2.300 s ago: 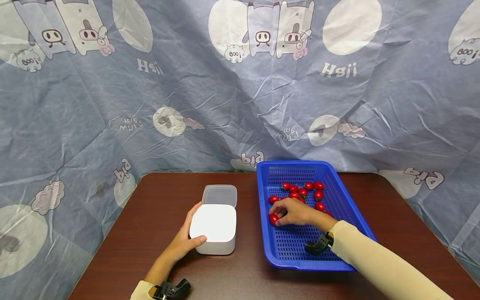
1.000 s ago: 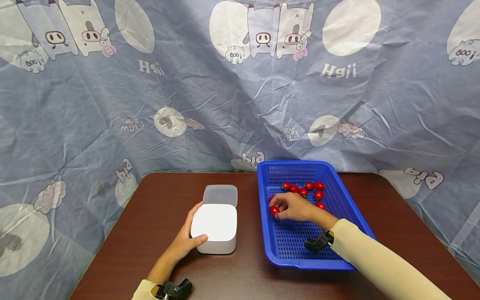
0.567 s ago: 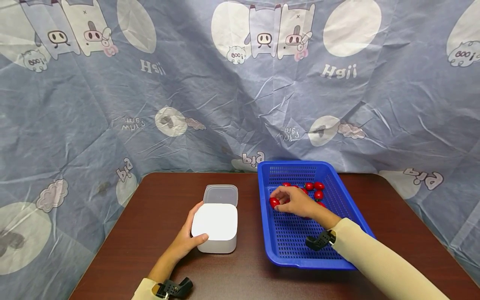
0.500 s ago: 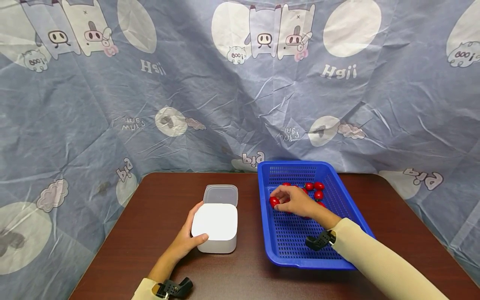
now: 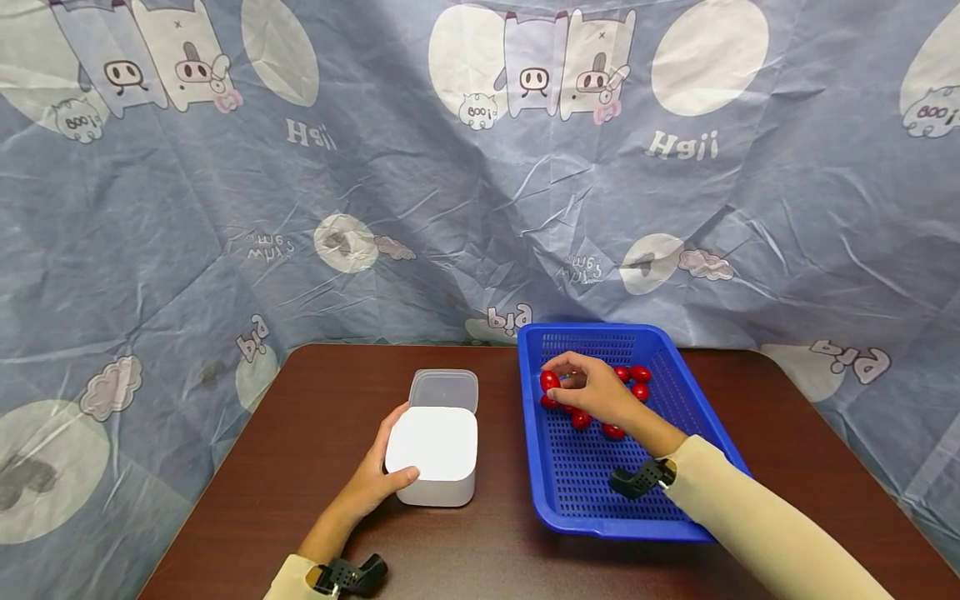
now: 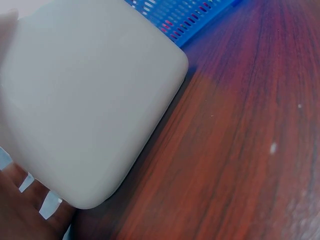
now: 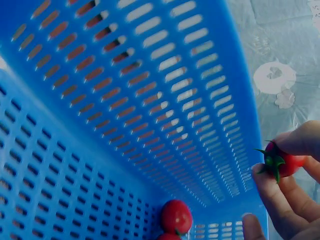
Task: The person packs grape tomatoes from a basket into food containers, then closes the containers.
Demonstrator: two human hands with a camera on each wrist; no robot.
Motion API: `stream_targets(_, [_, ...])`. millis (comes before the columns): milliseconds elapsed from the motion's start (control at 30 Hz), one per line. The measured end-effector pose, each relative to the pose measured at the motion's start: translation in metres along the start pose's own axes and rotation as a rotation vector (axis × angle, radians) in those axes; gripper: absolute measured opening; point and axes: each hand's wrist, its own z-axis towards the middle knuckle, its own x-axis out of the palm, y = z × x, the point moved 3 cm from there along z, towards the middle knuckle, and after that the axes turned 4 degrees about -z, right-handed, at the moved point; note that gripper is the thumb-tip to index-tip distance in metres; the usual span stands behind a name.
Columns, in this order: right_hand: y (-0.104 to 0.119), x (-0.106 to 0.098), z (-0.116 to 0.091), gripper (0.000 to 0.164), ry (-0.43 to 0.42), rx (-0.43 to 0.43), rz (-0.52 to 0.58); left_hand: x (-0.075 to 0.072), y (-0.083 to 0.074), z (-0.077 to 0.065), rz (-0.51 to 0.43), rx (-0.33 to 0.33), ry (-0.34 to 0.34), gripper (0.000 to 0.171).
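A red tomato (image 5: 550,381), pinched by the right hand (image 5: 596,392), is over the blue basket (image 5: 637,528) near its left edge. The left hand (image 5: 371,478) grips a white container (image 5: 432,446); a clear lid (image 5: 444,387) lies beyond, toward the far edge of the counter (image 5: 300,433).

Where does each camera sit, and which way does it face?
Head: worn on the person's head, facing forward and down at the white container, blue basket and printed fabric backdrop; left hand and right hand both show.
Left wrist: worn there, facing the white container's side and the wooden table; parts of the left hand show at the left.
Right wrist: worn there, looking into the blue basket; the right hand shows, pinching a cherry tomato.
Shared: head and right wrist both show that cherry tomato.
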Motion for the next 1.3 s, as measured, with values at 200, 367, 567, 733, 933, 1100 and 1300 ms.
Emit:
stream_targets(200, [0.010,0.004,0.004,0.038,-0.032,-0.037,0.052,-0.001,0.001,0.000,0.005,0.009,0.005,0.091])
stream_targets(367, [0.017,0.008,0.008,0.038,-0.046,-0.039,0.089,-0.001,0.001,0.001,0.010,0.001,0.000,0.093])
stream_targets(567, [0.024,0.017,0.014,0.037,-0.060,-0.028,0.158,-0.001,0.000,0.001,0.032,-0.006,-0.007,0.092])
stream_targets(733, [0.031,0.026,0.019,0.038,-0.028,-0.029,0.233,-0.001,0.000,0.002,0.030,0.001,-0.009,0.092])
stream_targets(933, [0.037,0.039,0.024,0.037,0.020,-0.023,0.295,-0.001,0.000,0.002,0.020,-0.001,-0.009,0.091])
stream_targets(1100, [0.042,0.051,0.029,0.038,0.070,-0.041,0.364,-0.002,0.002,0.002,-0.006,0.007,-0.001,0.091])
stream_targets(1300, [0.051,0.067,0.033,0.037,0.132,-0.077,0.389,-0.001,0.002,0.002,-0.014,0.014,0.006,0.092])
